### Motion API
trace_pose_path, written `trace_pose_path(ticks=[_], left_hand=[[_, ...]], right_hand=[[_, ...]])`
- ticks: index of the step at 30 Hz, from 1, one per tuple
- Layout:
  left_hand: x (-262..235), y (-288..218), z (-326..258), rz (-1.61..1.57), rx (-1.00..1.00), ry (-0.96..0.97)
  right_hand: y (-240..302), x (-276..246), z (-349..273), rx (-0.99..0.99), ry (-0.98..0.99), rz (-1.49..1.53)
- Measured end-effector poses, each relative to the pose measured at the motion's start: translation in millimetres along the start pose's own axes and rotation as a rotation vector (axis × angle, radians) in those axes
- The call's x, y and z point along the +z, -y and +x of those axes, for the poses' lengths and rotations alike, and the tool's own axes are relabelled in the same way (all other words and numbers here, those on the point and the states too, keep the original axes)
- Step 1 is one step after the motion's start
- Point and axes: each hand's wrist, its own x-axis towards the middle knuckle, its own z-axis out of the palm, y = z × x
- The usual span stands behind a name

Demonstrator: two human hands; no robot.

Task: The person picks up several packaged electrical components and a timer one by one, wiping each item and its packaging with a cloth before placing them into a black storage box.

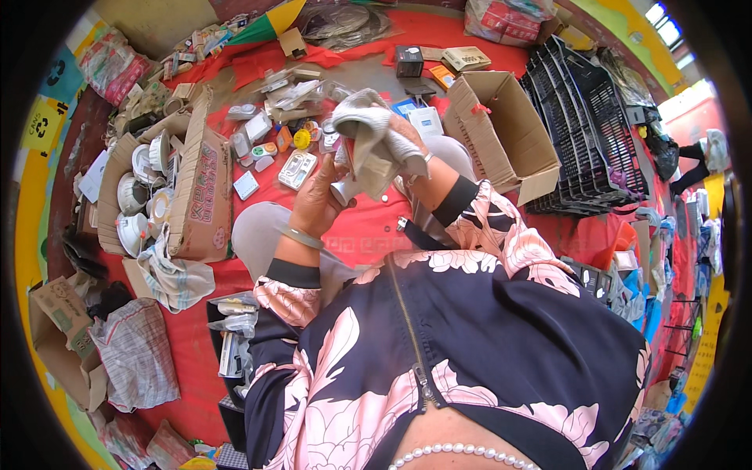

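Note:
A crumpled pale grey-white cloth [368, 153] is bunched between my two hands above the red floor covering. My left hand [313, 202] is closed at its lower left edge, and a small white piece [343, 193] shows by its fingers. Whether that piece is part of the cloth or something inside it, I cannot tell. From the right, my right hand [406, 135] grips the same cloth, its fingers largely covered by the folds. Just beyond my left hand lie a white boxy device [298, 170] and a yellow round item [301, 139].
On the left, an open cardboard box [205, 196] holds several round white fixtures, with a striped cloth [178, 276] beside it. To the right stand another open cardboard box [501, 129] and a black plastic crate [583, 129]. Bagged small parts [294, 95] lie ahead.

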Motion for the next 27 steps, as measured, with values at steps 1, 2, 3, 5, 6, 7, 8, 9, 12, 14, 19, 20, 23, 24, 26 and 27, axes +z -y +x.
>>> trace_pose_path(ticks=[1,2,3,5,6,7,8,9,12,14,19,20,23,24,26,27], left_hand=[[6.1,-1.5,-0.1,-0.019,-0.015,-0.013],[12.4,-2.9,0.1,-0.035,-0.031,-0.024],[17.5,-2.7,0.5,-0.060,-0.076,0.026],[24.6,-2.1,1.1,-0.110,-0.165,0.124],[22.3,-1.8,1.9,-0.132,-0.171,0.155],[18.0,-1.0,3.7,-0.154,-0.178,0.185],[16.4,-0.9,4.5,-0.174,-0.187,0.216],[14.7,-0.5,3.1,-0.184,-0.185,0.227],[19.8,0.6,-1.4,-0.183,-0.145,0.213],[28.6,1.8,-5.0,-0.141,-0.065,0.129],[17.7,13.7,-3.3,-0.186,-0.014,0.095],[10.7,8.6,-5.4,-0.186,-0.048,0.156],[9.8,3.7,-7.6,-0.157,-0.020,0.117],[13.0,2.7,-6.8,-0.142,0.007,0.068],[17.6,-4.3,-6.0,0.044,-0.002,-0.060],[16.3,-8.2,-8.4,0.155,-0.010,-0.137]], right_hand=[[-16.6,-27.5,12.6,-0.378,0.033,-0.484],[-24.9,-39.8,18.8,-0.420,0.104,-0.498],[-29.7,-43.7,21.9,-0.461,0.175,-0.509],[-34.8,-41.8,26.7,0.151,0.349,0.404],[-39.4,-26.0,20.2,0.103,0.099,0.321],[-43.0,-30.2,22.6,0.047,0.130,0.300],[-46.1,-34.5,24.5,-0.013,0.160,0.280],[-41.8,-19.7,18.1,-0.054,0.140,0.177],[-32.9,-5.8,7.7,-0.085,0.257,0.054],[-29.5,-6.6,4.9,-0.071,0.397,0.036],[-40.9,0.2,6.2,-0.078,0.117,0.006],[-37.7,1.1,4.4,-0.033,0.190,0.136],[-27.8,-18.6,16.8,0.013,0.273,0.344],[-28.7,-40.6,34.0,-0.028,0.209,0.290],[-22.4,-74.7,58.5,-0.004,-0.005,0.168],[-12.0,-42.4,36.8,-0.014,0.047,0.260]])
